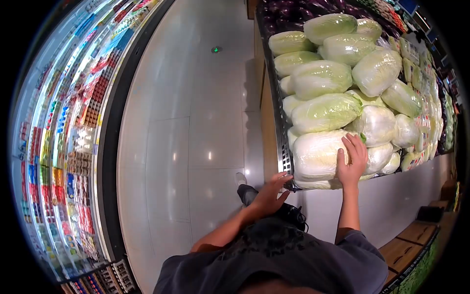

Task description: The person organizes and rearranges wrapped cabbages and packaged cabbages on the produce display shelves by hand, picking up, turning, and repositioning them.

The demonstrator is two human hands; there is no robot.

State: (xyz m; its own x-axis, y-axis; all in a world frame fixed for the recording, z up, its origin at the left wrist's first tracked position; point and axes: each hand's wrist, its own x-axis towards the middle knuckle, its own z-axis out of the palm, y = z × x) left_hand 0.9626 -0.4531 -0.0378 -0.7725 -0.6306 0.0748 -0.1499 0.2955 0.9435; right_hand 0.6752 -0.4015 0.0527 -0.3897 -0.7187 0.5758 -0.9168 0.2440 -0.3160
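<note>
Wrapped napa cabbages [320,78] lie piled on a produce stand with a black rim [280,122]. My right hand [351,160] rests on the right part of a large pale cabbage [316,154] at the near edge, its fingers spread towards a green leafy tip. At the stand's near left corner is my left hand [273,192], with fingers apart beside the black rim and left of the same cabbage. Nothing is held in it. Each cabbage is covered in shiny clear film.
Dark eggplants [289,12] lie behind the cabbages, and more wrapped vegetables [426,108] fill the stand's right side. A lit shelf of packaged goods [73,147] curves along the left, across a tiled aisle [196,98]. Wooden crates [416,232] stand at lower right.
</note>
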